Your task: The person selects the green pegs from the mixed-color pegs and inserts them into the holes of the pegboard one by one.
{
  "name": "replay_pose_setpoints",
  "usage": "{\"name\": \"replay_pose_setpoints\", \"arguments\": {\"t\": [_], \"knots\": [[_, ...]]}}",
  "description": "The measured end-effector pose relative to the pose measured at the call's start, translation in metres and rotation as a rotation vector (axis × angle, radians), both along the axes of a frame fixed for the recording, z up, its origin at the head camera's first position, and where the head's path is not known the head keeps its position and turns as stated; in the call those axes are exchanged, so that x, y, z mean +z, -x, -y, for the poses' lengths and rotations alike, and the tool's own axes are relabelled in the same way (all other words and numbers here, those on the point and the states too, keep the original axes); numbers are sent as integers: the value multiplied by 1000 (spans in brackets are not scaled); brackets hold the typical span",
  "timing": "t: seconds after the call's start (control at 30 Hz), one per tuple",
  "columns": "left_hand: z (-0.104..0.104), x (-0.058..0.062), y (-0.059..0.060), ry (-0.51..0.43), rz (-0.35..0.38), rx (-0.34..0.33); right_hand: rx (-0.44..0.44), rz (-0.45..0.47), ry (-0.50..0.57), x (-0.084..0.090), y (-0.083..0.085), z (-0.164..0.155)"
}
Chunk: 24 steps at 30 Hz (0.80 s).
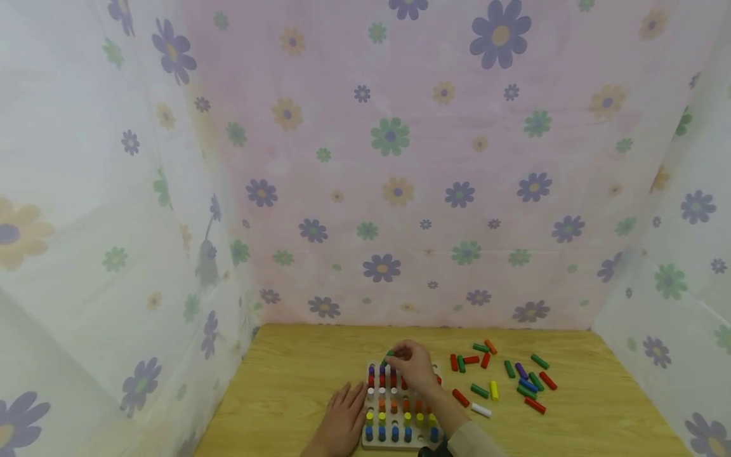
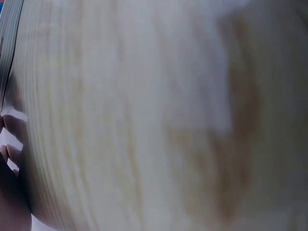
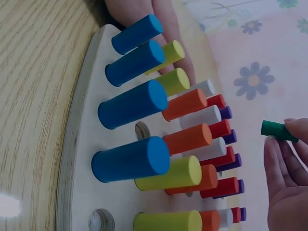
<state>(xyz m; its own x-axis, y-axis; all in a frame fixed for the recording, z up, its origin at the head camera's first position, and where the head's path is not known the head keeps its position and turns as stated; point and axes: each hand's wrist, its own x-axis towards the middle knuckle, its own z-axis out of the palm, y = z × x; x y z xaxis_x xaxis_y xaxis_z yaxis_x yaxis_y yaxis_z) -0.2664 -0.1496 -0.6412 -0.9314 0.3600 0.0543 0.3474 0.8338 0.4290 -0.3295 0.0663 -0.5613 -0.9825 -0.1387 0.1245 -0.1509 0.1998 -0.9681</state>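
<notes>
Item: short green wooden cylinder peg (image 3: 276, 130), pinched at one end between thumb and fingertips of the right hand (image 1: 412, 365) above the far rows of the pale wooden pegboard (image 1: 400, 442); long axis roughly level, free end toward the standing pegs, apparently not yet turned upright for a hole. Left hand (image 1: 342, 420), fingers straight and close together, lies flat on the wooden table (image 1: 297, 381) against the board's left edge, probably steadying it. Loose coloured pegs (image 1: 502, 377) scattered toward the table's right edge.

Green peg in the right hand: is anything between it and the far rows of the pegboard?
Nothing visible does. The right hand pinches the green peg in open air past the purple pegs at the far end of the pegboard. Which hole is free there cannot be told. The left hand rests beside the board, out of the way.
</notes>
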Motion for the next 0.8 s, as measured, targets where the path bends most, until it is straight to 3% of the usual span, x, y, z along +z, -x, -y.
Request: {"name": "replay_pose_setpoints", "arguments": {"t": [0.23,0.8], "knots": [[5,0,2,12,-22,2,3,-106,-62,-11,11,16],[3,-8,1,-5,-34,-10,-31,-152,-236,-30,14,29]]}}
